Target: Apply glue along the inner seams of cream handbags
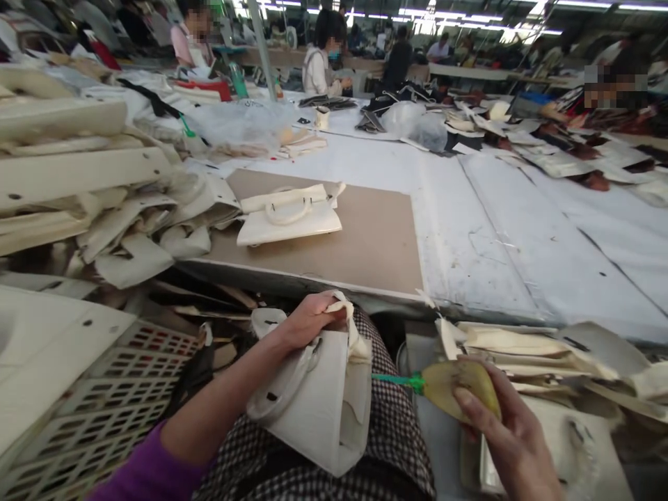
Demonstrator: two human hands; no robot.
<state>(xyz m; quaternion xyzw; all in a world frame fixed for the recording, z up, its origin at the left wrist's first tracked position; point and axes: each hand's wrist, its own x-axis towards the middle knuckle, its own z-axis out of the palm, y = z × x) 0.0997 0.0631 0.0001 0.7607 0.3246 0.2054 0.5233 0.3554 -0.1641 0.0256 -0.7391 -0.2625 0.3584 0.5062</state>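
On my lap rests a white handbag with a looped handle, tilted on its side. My left hand is closed on the cream lining at the bag's upper edge. A yellowish squeeze bottle with a thin green nozzle lies in the grip of my right hand. The nozzle points left, its end at the bag's open side; whether it touches is unclear. Another white handbag stands ahead on a brown board.
White bag pieces are heaped at the left, above a slatted plastic crate. More bags are stacked to my right. Across the white-covered table lie clear plastic bags and dark pieces. Several people work in the background.
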